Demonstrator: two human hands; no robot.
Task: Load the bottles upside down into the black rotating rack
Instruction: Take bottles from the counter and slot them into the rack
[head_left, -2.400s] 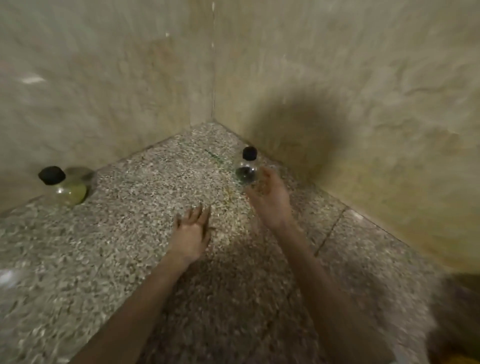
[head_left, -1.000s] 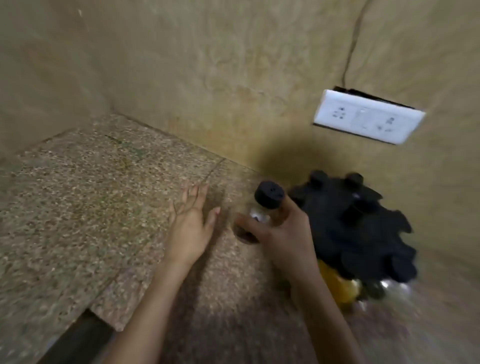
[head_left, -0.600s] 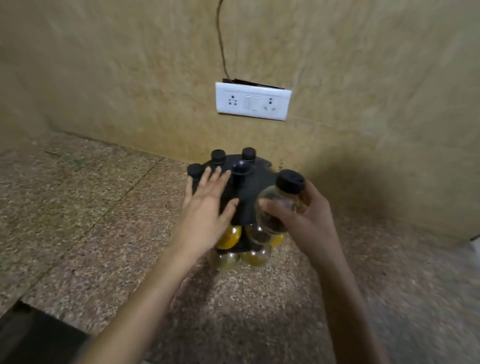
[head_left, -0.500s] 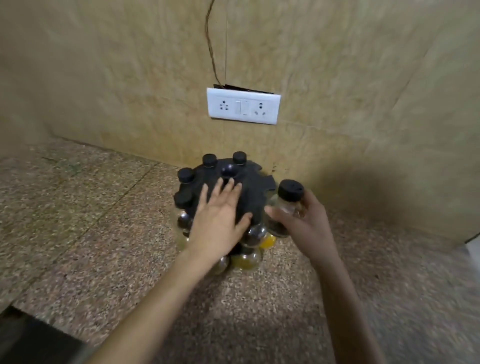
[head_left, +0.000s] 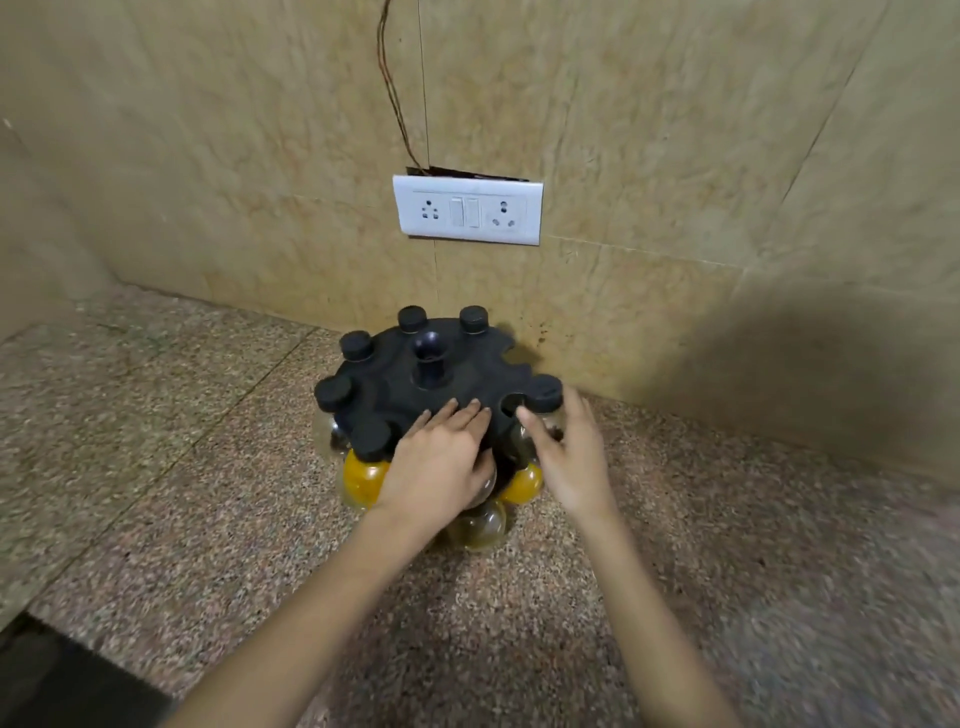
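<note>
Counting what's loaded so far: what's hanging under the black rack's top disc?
Under the black rack, round bottles hang, cap-up: two orange-filled, others clearer. The left hand hides the front ones; back ones aren't visible.

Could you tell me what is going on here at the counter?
A person is loading small black-capped bottles into a black rotating rack that stands on the speckled counter against the wall. The left hand lies flat on the rack's top, steadying it. The right hand is at a bottle sitting in a slot at the rack's right edge, cap up, fingers loosely around it. Several other slots already hold bottles, some with yellow contents.
</note>
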